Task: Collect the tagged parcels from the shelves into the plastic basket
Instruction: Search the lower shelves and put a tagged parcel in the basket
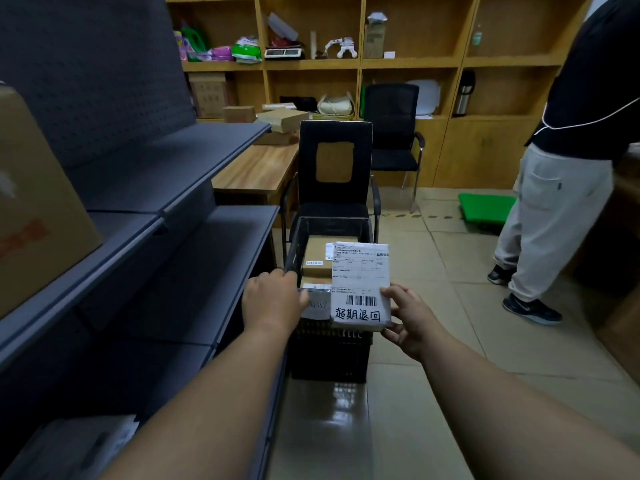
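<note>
Parcels with white labels sat in the black plastic basket (299, 249) at lower centre of the frame, among them a brown box (320, 252). The right hand (412, 320) pinched a white labelled parcel (360, 285) by its lower right corner, thumb on top, fingers curled beneath, holding it over the basket's near right side. The left hand (273, 299) gripped a smaller white packet (318, 301) at the basket's near left rim. Grey metal shelves (180, 188) filled the left of the frame, and a cardboard box (31, 209) sat on them at far left.
</note>
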Action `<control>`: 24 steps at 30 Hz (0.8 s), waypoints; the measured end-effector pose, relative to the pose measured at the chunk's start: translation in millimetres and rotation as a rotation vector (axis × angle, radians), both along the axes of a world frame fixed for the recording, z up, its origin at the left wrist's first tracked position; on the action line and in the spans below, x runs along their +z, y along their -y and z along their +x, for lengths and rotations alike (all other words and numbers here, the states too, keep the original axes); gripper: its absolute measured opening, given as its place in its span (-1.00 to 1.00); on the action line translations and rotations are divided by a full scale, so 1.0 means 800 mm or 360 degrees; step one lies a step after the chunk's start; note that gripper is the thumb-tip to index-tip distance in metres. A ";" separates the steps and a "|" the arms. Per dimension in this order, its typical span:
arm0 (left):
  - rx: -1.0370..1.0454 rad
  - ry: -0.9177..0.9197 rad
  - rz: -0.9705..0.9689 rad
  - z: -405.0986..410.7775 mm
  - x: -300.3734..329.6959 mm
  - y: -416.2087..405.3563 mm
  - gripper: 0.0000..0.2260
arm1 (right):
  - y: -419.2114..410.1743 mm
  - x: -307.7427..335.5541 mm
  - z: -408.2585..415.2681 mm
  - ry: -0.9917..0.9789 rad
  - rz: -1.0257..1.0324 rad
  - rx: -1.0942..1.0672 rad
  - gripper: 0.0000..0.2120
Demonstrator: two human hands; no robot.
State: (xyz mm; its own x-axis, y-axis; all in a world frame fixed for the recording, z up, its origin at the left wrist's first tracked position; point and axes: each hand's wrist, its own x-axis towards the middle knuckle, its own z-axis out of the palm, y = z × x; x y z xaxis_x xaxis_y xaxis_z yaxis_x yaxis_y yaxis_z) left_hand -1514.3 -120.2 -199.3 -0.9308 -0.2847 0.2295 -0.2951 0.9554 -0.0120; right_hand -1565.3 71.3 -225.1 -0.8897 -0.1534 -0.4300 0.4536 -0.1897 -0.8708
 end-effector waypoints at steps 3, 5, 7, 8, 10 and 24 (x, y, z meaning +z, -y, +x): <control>-0.0003 0.0010 -0.0015 -0.050 -0.009 0.013 -0.70 | 0.014 -0.010 -0.052 0.0019 0.0008 0.0004 -0.88; 0.0001 0.0020 -0.0030 -0.087 -0.014 0.022 -0.70 | 0.023 -0.018 -0.094 0.0012 0.0013 0.0016 -0.89; 0.0002 0.0033 -0.0043 -0.128 -0.018 0.029 -0.70 | 0.032 -0.023 -0.140 0.0006 0.0005 0.0032 -0.90; 0.0006 0.0034 -0.0045 -0.150 -0.018 0.033 -0.71 | 0.035 -0.024 -0.163 0.0011 0.0006 0.0041 -0.90; 0.0021 0.0020 -0.0035 -0.196 -0.016 0.040 -0.72 | 0.042 -0.020 -0.208 0.0025 0.0017 0.0071 -0.87; 0.0176 -0.0052 0.0024 -0.437 -0.011 0.083 -0.70 | 0.083 -0.027 -0.453 0.0089 0.0063 0.0201 -0.84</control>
State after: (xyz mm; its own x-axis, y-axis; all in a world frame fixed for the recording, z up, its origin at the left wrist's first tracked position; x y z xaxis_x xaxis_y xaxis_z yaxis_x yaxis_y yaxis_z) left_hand -1863.5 -186.6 -208.0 -0.8855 -0.3889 0.2544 -0.3988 0.9169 0.0136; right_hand -1927.6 4.9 -246.7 -0.8387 -0.2447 -0.4865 0.5199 -0.0940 -0.8491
